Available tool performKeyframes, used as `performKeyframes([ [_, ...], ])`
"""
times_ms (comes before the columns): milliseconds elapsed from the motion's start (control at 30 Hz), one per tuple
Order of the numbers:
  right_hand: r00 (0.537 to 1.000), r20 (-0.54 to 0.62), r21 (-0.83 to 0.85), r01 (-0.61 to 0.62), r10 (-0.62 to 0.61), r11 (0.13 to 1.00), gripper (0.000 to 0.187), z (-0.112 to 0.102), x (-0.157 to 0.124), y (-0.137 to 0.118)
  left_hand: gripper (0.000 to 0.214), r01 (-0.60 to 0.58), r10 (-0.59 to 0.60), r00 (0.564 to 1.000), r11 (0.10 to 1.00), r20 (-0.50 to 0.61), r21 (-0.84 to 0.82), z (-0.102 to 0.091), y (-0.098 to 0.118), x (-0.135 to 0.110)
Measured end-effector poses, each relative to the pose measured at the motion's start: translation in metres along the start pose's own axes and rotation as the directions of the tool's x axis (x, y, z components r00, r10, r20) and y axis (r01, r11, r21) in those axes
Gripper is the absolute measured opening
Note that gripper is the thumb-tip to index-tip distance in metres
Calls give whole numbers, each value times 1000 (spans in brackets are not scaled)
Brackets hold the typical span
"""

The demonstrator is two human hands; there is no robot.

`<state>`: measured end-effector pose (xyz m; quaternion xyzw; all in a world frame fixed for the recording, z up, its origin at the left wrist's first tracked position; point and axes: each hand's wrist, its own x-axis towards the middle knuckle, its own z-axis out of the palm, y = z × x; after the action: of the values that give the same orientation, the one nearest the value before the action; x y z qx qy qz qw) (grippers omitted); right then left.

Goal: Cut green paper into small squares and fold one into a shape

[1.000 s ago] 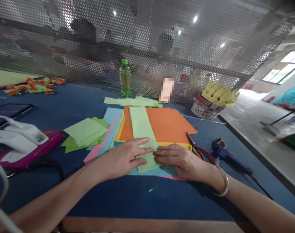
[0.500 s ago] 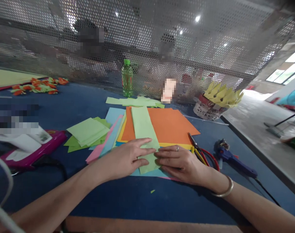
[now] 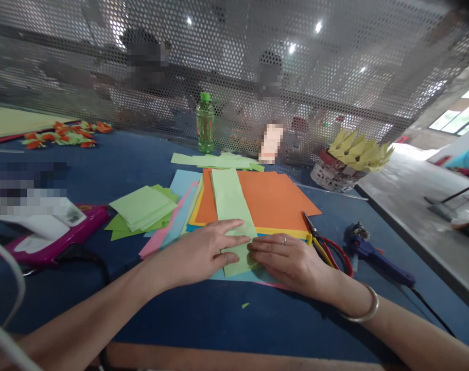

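Perforated metal screen [image 3: 226, 56] backs a blue table [image 3: 203, 319]; far R, grey floor [image 3: 404, 178] & a window [image 3: 456, 116]. Far side, nr the screen: green-capped bottle [image 3: 205, 126], upright, fill level unclear. Far R, a pot [image 3: 330, 175] w/ pointed yellow paper [image 3: 360, 152] round its top; can't see inside. Mid-table, a light green strip [image 3: 232, 201] lies across an orange sheet [image 3: 276, 198] atop other coloured paper. Left hand [image 3: 213, 247] rests on the strip's nr end, fingers spread; right hand [image 3: 290, 260] at its R edge, fingers together, thumb hidden, so can't tell if it's pinching. Scissors [image 3: 313, 229] just R, glue gun [image 3: 388, 263] further R.
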<state>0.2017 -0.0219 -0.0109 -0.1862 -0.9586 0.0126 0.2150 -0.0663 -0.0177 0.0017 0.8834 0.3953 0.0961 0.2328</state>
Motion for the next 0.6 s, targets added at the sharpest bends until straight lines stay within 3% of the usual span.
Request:
performKeyframes([
  [300, 988, 127, -155, 112, -92, 982, 31, -9, 1, -4, 41, -29, 29, 999, 1000, -27, 4, 1, 0, 0],
  [600, 986, 142, -192, 116, -90, 975, 31, -11, 3, -7, 41, -45, 45, 998, 999, -45, -14, 3, -3, 0],
])
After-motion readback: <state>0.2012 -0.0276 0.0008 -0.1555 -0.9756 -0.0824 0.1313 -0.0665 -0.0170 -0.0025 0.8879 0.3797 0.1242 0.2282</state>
